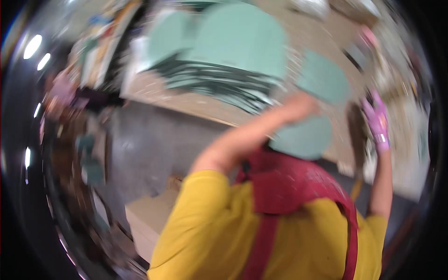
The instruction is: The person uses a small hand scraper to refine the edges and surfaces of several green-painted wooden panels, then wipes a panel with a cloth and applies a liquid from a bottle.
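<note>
Right of centre, your left hand (too blurred to read its grip) shows between two pale green pieces, while your pink-gloved right hand is toward the right edge and large rounded green sheets lie upper centre.

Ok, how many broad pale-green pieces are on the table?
4 stand out: leftmost piece, large rounded piece beside it, rightmost piece beyond the left hand, and near piece just this side of that hand. Blur or stacking may hide more.
</note>
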A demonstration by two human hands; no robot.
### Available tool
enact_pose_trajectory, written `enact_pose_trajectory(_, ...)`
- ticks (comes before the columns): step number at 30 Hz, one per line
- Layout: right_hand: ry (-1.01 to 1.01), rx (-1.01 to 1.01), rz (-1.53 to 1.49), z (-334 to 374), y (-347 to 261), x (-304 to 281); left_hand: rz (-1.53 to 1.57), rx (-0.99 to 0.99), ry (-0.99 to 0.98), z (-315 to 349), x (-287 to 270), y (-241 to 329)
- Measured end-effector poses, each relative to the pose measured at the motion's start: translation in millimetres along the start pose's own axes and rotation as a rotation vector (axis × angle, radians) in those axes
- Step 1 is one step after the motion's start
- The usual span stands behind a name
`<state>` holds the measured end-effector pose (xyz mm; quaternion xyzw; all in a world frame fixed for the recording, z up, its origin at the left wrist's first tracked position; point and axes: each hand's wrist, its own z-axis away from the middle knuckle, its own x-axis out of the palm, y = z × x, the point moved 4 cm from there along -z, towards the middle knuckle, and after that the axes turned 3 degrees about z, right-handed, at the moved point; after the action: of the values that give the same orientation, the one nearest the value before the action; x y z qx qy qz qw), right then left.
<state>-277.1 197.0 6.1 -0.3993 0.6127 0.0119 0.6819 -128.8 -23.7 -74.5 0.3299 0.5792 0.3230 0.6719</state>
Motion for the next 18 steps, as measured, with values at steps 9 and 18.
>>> enact_pose_trajectory(9,0.099,0.645,-0.979,189,-9,47,-0.366,0.381,-0.034,-11,21,42)
enact_pose_trajectory(18,0.082,0.866,-1.192,230,-38,80,-0.462,0.441,-0.077,68,66,65)
